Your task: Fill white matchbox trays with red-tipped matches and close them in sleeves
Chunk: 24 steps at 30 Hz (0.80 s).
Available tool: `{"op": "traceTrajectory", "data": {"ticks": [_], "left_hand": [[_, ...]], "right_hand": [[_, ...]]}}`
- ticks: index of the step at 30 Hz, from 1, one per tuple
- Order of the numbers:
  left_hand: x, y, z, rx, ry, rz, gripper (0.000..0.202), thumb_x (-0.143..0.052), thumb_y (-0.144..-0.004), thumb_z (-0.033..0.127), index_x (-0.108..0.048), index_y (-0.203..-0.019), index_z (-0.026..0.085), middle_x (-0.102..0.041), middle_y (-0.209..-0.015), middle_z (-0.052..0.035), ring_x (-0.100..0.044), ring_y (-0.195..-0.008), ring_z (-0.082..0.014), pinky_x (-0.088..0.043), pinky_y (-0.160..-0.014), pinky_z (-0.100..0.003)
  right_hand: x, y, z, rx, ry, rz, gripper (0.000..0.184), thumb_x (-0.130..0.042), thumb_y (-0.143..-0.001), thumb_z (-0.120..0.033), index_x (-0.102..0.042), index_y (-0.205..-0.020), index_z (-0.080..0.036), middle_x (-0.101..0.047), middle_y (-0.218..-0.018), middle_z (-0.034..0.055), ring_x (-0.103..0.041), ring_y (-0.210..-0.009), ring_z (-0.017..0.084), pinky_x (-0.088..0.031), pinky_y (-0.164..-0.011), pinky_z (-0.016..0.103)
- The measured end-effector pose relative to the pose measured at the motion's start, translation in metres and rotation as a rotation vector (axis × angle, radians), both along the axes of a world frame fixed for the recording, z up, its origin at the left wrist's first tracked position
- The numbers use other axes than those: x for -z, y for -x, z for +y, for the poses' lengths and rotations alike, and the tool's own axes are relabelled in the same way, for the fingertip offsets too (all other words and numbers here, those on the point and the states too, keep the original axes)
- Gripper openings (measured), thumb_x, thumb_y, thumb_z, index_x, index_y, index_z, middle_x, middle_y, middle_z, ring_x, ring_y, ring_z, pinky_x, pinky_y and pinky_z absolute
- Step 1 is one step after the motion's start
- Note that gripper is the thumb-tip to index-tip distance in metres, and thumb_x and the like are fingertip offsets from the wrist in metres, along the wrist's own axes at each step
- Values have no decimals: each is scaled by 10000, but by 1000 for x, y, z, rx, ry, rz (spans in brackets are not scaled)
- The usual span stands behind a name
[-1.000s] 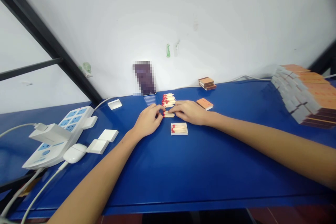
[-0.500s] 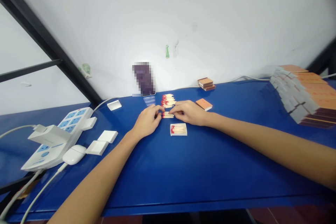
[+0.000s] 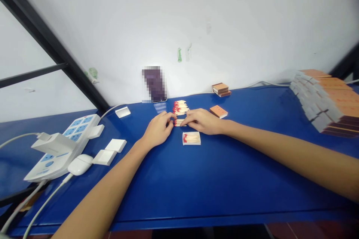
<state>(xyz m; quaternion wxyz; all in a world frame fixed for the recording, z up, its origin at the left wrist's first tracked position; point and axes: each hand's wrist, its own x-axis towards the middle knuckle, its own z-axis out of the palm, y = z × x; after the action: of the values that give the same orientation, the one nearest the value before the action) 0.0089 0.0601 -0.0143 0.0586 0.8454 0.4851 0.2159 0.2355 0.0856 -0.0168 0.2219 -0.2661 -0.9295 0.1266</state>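
Note:
On the blue table (image 3: 213,179) both my hands meet over a small bundle of red-tipped matches (image 3: 179,122). My left hand (image 3: 158,130) pinches the bundle's red-tipped end with curled fingers. My right hand (image 3: 202,120) presses its closed fingers on the other end. Just beyond lies a larger pile of loose matches (image 3: 180,107). In front of my right hand sits an open white matchbox tray (image 3: 191,138) filled with matches. An orange matchbox sleeve (image 3: 218,111) lies to the right of my right hand.
A white and blue power strip (image 3: 60,145) with plugs, cables and a white earbud case (image 3: 80,164) occupies the left. Empty white trays (image 3: 110,151) lie beside it. A phone (image 3: 155,84) leans on the wall. Stacked matchboxes (image 3: 327,101) fill the far right; a small stack (image 3: 221,89) sits by the wall.
Both hands stay on the match bundle; the fingers have shifted only slightly, with my right fingers covering a little more of it.

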Motion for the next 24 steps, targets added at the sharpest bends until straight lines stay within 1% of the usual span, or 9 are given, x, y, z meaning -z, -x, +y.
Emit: {"op": "traceTrajectory", "data": {"ticks": [8, 16, 20, 24], "left_hand": [[0, 0, 0, 0, -4, 21, 259, -421, -910, 199, -631, -1061, 220, -575, -842, -28, -574, -776, -191, -436, -709, -316], [-1, 0, 0, 3, 6, 29, 261, -411, -916, 196, -631, -1054, 223, -594, -888, -35, -577, -794, -193, -447, -746, -324], [-1, 0, 0, 8, 10, 28, 262, -411, -916, 196, -629, -1058, 221, -596, -898, -37, -577, -807, -194, -449, -763, -327], [0, 0, 0, 11, 4, 30, 262, -412, -917, 195, -630, -1059, 222, -595, -898, -37, -578, -802, -191, -449, -765, -326]], "right_hand": [[0, 1, 0, 17, -11, -12, 338, -492, -910, -125, -722, -1129, -241, -652, -871, 42, -556, -754, 140, -375, -694, 252], [1, 1, 0, 31, -1, -22, 342, -487, -914, -124, -722, -1128, -249, -661, -896, 42, -567, -767, 141, -381, -691, 250], [2, 1, 1, 24, 0, 0, 347, -485, -917, -130, -711, -1147, -257, -672, -927, 43, -585, -818, 152, -391, -719, 256], [2, 1, 1, 34, 3, -18, 344, -483, -919, -138, -717, -1142, -256, -667, -903, 38, -574, -772, 140, -382, -693, 249]]}}
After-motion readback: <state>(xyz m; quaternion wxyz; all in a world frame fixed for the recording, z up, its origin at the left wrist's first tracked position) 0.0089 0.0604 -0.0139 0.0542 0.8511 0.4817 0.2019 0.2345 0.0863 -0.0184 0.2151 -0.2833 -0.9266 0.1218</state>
